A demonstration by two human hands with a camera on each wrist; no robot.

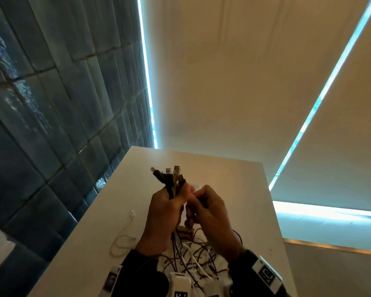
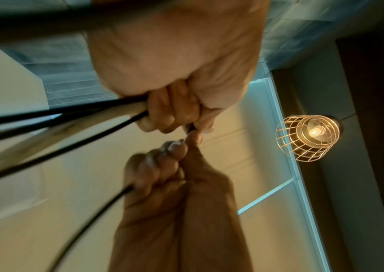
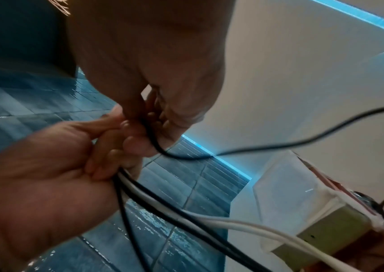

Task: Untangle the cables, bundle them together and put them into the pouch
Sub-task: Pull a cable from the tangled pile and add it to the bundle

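Cables (image 1: 171,183); caged lamp (image 2: 307,137) left-wrist only

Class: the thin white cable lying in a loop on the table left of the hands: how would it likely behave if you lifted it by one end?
The thin white cable lies in a slack, uneven loop, so it is probably floppy and would dangle. It looks fine and light, likely trailing its small plug. It lies apart from the tangle, so it should lift free.
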